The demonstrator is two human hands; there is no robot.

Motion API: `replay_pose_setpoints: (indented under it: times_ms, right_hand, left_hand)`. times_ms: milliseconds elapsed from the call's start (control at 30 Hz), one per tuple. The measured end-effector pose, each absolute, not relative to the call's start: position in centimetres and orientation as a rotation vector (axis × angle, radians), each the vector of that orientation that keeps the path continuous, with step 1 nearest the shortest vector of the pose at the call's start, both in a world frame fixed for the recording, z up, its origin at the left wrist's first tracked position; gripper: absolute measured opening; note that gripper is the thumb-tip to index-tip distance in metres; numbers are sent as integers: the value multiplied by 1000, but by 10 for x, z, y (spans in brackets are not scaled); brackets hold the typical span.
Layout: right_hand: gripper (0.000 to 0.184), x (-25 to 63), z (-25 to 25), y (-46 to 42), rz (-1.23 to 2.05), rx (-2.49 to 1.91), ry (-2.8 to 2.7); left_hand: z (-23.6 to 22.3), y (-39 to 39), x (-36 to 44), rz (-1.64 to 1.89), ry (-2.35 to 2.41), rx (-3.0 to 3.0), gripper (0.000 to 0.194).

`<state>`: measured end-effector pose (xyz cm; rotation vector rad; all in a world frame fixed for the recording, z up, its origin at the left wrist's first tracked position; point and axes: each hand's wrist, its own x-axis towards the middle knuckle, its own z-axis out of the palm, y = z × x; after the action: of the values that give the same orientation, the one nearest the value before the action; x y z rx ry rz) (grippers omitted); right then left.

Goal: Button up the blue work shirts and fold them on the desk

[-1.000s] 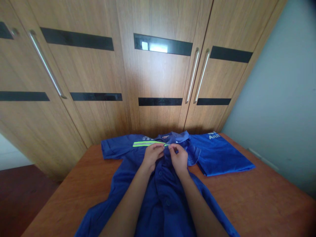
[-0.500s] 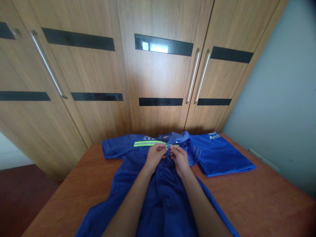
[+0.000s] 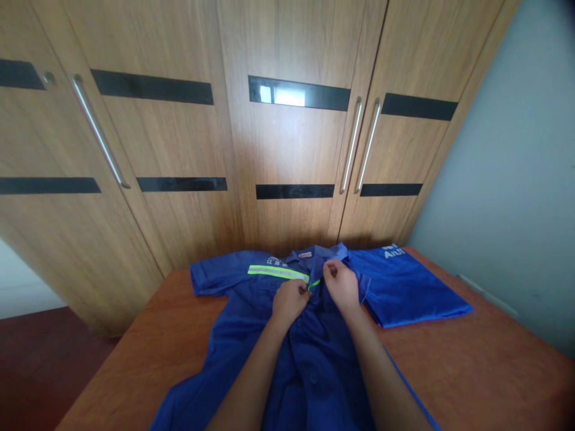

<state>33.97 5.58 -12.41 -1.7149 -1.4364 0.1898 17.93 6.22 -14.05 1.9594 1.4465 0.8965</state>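
Observation:
A blue work shirt (image 3: 233,335) with a yellow-green reflective stripe (image 3: 276,272) lies front up on the wooden table (image 3: 471,365), collar at the far end. My left hand (image 3: 290,299) pinches the left edge of the shirt's front opening just below the collar. My right hand (image 3: 342,286) pinches the right edge beside it, slightly farther away. Both sets of fingers are closed on the cloth. Buttons run down the front between my forearms.
A second blue garment (image 3: 404,284), folded with white lettering, lies at the table's far right corner. A wooden wardrobe (image 3: 287,149) with long metal handles stands right behind the table. A grey wall (image 3: 516,179) closes the right side; dark floor (image 3: 36,359) shows on the left.
The camera has tipped down a little. My hands have drifted apart at the collar; the right one has moved up and to the right along the shirt's edge.

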Motion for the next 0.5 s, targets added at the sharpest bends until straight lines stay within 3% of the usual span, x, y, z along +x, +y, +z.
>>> replay_pose_setpoints:
  times_ms: [267,500]
  right_hand:
    - [22,317,-77,133,57,-1906,-1723]
    - [34,330,-73,149,106,-2162,-1757]
  left_hand:
    - [-136,58,180,806,1450,2060,12]
    - [-132,67,161,694,1297,2089,14]
